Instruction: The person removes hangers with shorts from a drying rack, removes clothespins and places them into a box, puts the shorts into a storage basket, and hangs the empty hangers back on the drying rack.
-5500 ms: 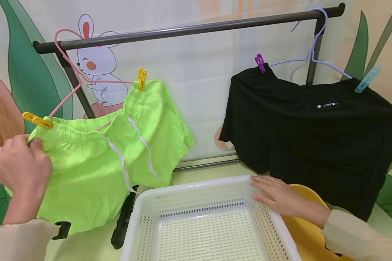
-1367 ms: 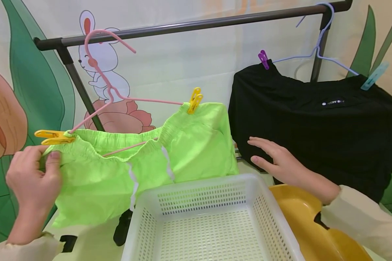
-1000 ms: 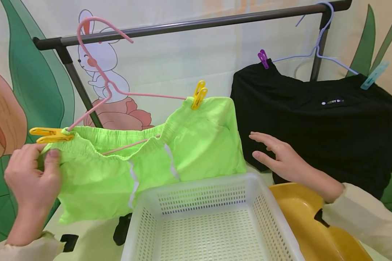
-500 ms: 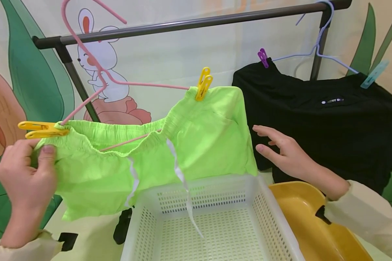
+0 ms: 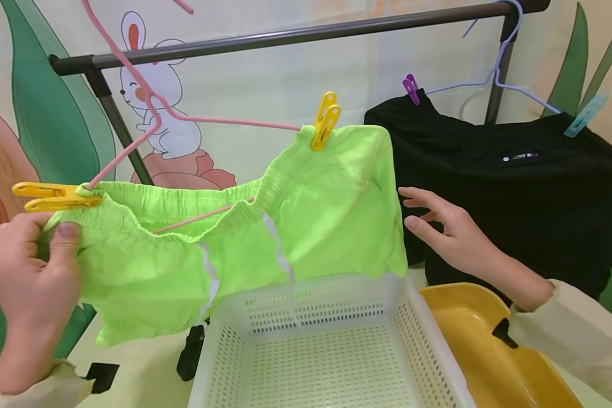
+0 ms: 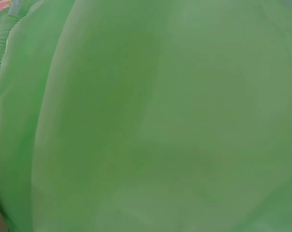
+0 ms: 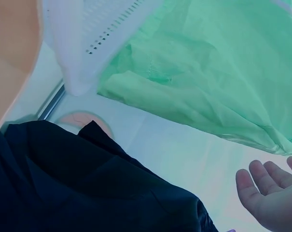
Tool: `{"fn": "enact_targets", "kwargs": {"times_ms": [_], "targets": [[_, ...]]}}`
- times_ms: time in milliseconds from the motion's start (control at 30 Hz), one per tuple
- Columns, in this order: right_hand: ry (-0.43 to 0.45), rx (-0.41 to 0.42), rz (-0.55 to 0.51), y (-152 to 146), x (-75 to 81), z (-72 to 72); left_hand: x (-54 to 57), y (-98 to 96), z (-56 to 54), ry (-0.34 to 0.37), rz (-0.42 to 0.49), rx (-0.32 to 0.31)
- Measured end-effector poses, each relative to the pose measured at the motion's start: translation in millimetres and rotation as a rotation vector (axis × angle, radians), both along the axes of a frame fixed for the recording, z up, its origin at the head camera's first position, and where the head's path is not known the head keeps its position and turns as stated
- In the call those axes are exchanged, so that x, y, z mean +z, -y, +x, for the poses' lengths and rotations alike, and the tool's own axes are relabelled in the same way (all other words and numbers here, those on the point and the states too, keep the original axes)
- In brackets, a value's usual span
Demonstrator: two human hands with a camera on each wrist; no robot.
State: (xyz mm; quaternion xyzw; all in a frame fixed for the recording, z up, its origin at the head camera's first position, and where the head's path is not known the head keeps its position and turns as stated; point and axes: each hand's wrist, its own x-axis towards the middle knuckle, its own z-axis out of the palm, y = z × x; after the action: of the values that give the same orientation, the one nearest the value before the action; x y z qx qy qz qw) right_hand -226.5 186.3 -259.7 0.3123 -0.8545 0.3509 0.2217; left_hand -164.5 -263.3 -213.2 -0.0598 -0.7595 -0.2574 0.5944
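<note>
Neon-green shorts (image 5: pixel 336 198) hang from a pink hanger (image 5: pixel 224 120) by two yellow clothespins, one (image 5: pixel 326 122) at the right of the waistband and one (image 5: pixel 56 196) at the left. The hanger's hook rises above the rail and partly leaves the head view. My left hand (image 5: pixel 33 272) pinches the shorts' left waist corner, just under the left clothespin. Green cloth (image 6: pixel 160 116) fills the left wrist view. My right hand (image 5: pixel 454 232), fingers extended, is beside the shorts' right edge and in front of the black shorts (image 5: pixel 530 209); it holds nothing.
A dark metal rail (image 5: pixel 285 39) crosses the back, with a blue hanger (image 5: pixel 497 71) on its right end carrying the black shorts. A white perforated basket (image 5: pixel 438 340) stands in front, beside a yellow basin (image 5: pixel 479 317). A rack foot (image 5: pixel 191 354) lies left of the basket.
The pink hanger, on the rail at first, is off it and rises with the green shorts in my left hand. My right hand has left the basket rim and risen slightly.
</note>
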Motion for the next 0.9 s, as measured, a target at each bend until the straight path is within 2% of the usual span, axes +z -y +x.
{"fn": "enact_targets", "kwargs": {"times_ms": [133, 333, 467, 667, 800, 900], "targets": [[-0.002, 0.038, -0.036, 0.5, 3.1, 0.3, 3.0, -2.1, 4.7, 0.037, 0.036, -0.021], [-0.015, 0.095, -0.09, -0.3, 3.6, 1.0, 4.9, -5.9, 10.6, 0.109, 0.101, -0.002], [0.004, 0.109, -0.117, -1.7, 2.9, 2.2, 6.0, -8.4, 13.4, 0.137, 0.134, -0.013], [0.111, 0.162, -0.154, -3.5, 0.7, 3.4, 10.1, -13.9, 18.1, 0.18, 0.165, -0.022], [0.186, 0.218, -0.191, -4.0, -0.4, 4.5, 13.0, -18.6, 20.8, 0.186, 0.144, -0.02], [0.219, 0.23, -0.199, -4.3, -2.8, 5.4, 12.8, -22.4, 23.2, 0.191, 0.118, -0.016]]}}
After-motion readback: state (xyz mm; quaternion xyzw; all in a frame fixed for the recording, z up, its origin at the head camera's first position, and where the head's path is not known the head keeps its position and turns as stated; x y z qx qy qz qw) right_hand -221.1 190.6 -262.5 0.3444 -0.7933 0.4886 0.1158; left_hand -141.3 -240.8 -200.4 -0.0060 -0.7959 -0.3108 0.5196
